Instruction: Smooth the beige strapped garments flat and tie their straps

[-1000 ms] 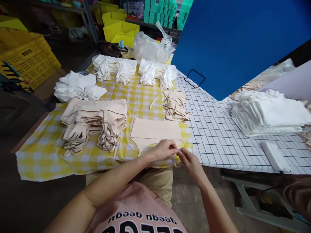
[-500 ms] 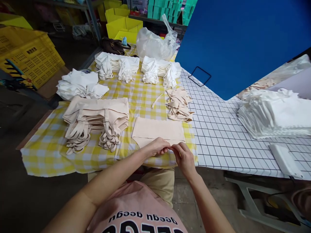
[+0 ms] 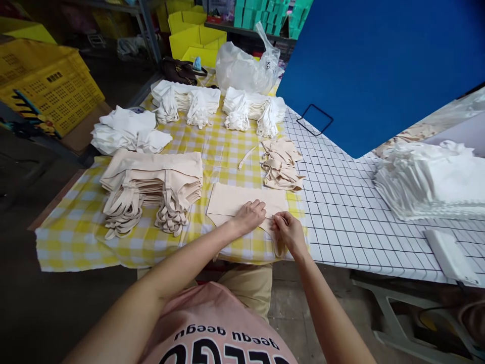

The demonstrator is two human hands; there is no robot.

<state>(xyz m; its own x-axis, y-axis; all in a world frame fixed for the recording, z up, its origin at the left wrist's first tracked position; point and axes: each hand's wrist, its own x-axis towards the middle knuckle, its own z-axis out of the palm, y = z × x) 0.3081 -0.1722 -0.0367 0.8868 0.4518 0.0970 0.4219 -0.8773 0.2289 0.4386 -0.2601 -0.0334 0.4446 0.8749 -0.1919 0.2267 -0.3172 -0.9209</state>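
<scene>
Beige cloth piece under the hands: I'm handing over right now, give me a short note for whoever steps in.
Left hand: flat on the beige cloth piece, pressing it to the yellow checked cloth.
Right hand: fingers pinching that piece's near edge, by a strap.
Done: a folded beige stack lies left of the piece, and two folded white stacks at the far end.
Left: a loose beige pile just beyond the piece, and a big white pile on the grid-pattern table.
</scene>
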